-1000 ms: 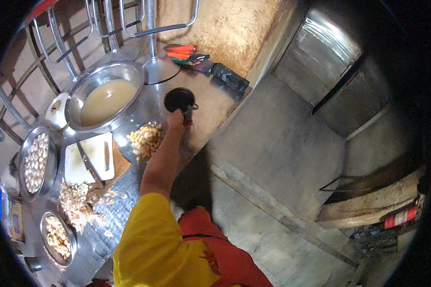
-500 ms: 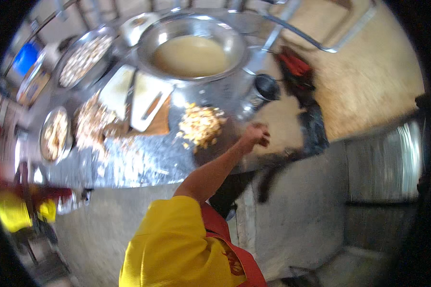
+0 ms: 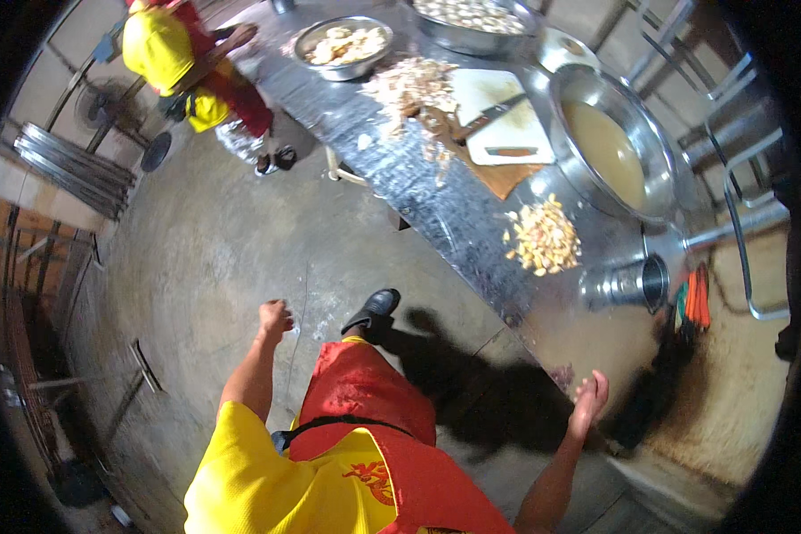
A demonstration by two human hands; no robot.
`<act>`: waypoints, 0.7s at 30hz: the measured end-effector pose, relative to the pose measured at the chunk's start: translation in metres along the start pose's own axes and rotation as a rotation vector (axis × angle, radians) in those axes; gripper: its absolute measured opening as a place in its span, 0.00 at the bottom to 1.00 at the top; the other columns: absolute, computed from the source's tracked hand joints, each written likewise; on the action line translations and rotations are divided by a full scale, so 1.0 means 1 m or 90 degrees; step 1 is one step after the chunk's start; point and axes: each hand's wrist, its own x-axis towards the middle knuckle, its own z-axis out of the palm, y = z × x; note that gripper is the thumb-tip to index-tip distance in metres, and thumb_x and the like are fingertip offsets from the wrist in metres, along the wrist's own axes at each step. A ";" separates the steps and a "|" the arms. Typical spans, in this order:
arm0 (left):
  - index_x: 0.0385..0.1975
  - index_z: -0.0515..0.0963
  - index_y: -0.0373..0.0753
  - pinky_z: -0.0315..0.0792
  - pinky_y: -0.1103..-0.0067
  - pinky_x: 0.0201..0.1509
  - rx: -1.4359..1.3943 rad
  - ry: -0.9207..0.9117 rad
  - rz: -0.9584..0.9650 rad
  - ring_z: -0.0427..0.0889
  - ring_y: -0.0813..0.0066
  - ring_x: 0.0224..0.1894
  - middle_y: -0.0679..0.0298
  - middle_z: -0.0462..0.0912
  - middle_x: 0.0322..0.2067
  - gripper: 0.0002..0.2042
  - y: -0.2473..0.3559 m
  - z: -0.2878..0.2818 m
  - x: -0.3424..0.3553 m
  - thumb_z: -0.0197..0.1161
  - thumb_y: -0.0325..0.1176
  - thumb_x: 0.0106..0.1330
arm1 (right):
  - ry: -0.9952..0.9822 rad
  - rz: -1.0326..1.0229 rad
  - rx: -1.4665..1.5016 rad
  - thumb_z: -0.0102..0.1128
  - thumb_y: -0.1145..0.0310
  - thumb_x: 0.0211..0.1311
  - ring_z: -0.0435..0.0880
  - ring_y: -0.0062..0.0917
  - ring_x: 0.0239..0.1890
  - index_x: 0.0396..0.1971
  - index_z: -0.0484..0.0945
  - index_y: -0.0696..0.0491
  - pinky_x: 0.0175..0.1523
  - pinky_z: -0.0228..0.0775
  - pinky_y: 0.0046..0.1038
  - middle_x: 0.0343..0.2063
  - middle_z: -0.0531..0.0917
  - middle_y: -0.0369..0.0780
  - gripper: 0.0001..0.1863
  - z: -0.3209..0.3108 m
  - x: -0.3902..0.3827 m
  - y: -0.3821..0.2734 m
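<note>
My left hand [image 3: 276, 317] hangs over the concrete floor, fingers loosely curled with nothing visible in them. My right hand [image 3: 587, 396] is open beside the steel table's near end, fingers apart and empty. A metal mug [image 3: 625, 285] lies or stands near that end, by a pile of chopped pale pieces [image 3: 541, 236]. A large steel basin of cloudy liquid [image 3: 601, 147] is beside a white cutting board [image 3: 498, 116] with a knife [image 3: 485, 116]. Farther along are shredded scraps [image 3: 405, 89], a bowl of pale pieces [image 3: 343, 44] and a pan of round white items [image 3: 472, 18].
A co-worker [image 3: 165, 53] in yellow and red stands at the table's far end. A fan [image 3: 102, 111] and stacked metal lengths [image 3: 67, 169] are along the left wall. Metal racks [image 3: 743, 222] and orange-handled items [image 3: 696, 294] are at the right. A metal stand [image 3: 142, 365] is at lower left.
My left hand has let go of the dark-topped mug and swung down and left. My view has turned left along the table, bringing the co-worker and my right hand into sight.
</note>
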 end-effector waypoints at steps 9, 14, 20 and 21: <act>0.37 0.74 0.30 0.73 0.69 0.15 -0.023 0.104 -0.038 0.74 0.66 0.15 0.53 0.80 0.26 0.18 -0.058 -0.092 0.109 0.58 0.44 0.72 | 0.109 -0.240 -0.496 0.44 0.61 0.73 0.78 0.47 0.54 0.54 0.73 0.58 0.62 0.68 0.42 0.49 0.80 0.50 0.19 0.171 -0.003 0.005; 0.49 0.74 0.31 0.77 0.70 0.22 0.032 -0.051 -0.059 0.79 0.66 0.22 0.53 0.82 0.31 0.25 -0.016 -0.004 0.264 0.62 0.50 0.69 | 0.218 -0.191 -0.322 0.43 0.51 0.78 0.78 0.38 0.36 0.45 0.72 0.57 0.41 0.73 0.39 0.36 0.78 0.48 0.22 0.158 0.019 0.048; 0.49 0.77 0.30 0.80 0.67 0.37 -0.124 -0.205 0.019 0.82 0.64 0.32 0.52 0.84 0.40 0.28 0.132 0.191 0.404 0.61 0.55 0.69 | 0.285 -0.220 -0.330 0.47 0.54 0.77 0.77 0.34 0.40 0.45 0.75 0.59 0.48 0.72 0.37 0.36 0.80 0.43 0.20 0.096 0.038 0.065; 0.59 0.71 0.25 0.79 0.70 0.38 -0.174 -0.231 0.020 0.81 0.64 0.36 0.50 0.81 0.44 0.38 0.163 0.221 0.415 0.60 0.59 0.68 | 0.283 -0.233 -0.358 0.47 0.55 0.77 0.77 0.33 0.38 0.45 0.75 0.59 0.47 0.72 0.37 0.37 0.80 0.43 0.20 0.101 0.030 0.063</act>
